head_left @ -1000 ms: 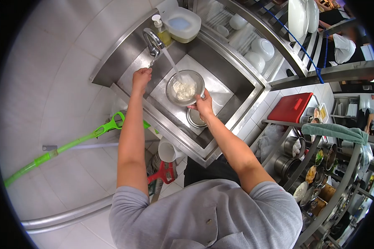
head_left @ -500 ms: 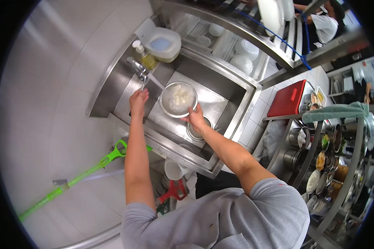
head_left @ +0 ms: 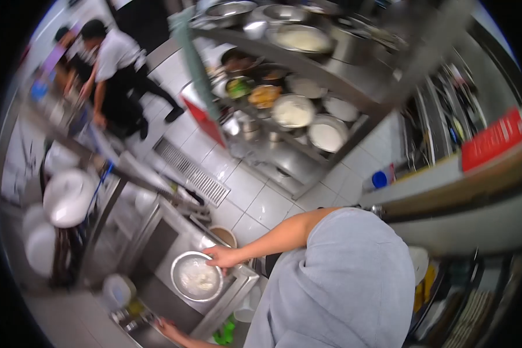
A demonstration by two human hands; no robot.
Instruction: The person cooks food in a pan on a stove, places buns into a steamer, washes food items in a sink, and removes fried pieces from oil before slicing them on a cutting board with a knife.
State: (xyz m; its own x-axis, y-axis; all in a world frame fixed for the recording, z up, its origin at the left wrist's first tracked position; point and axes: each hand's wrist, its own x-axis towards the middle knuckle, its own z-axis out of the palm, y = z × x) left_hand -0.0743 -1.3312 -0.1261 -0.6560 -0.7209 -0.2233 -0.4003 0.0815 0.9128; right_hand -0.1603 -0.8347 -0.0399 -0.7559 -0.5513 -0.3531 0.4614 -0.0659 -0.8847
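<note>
My right hand [head_left: 221,257] is closed on the rim of a round metal bowl [head_left: 178,290], thumb at the edge. Pale, whitish pieces [head_left: 200,279] sit in cloudy liquid inside it. The bowl is over the stainless-steel sink [head_left: 151,290]. My left hand [head_left: 167,328] is at the faucet [head_left: 145,319], low in the view; its fingers are small and blurred, so their grip is unclear. No water stream shows at the spout.
Beside the faucet stands a white container [head_left: 119,290]. A metal shelf rack [head_left: 296,66] holds several bowls and pans of food. Two people [head_left: 113,64] work at the far left. A floor drain grate [head_left: 192,172] lies beyond the sink, and a green-handled tool [head_left: 225,332] is below it.
My view has swung right toward the rack and co-workers. My right hand still holds the bowl, and my left stays by the faucet. The water stream seen earlier no longer shows.
</note>
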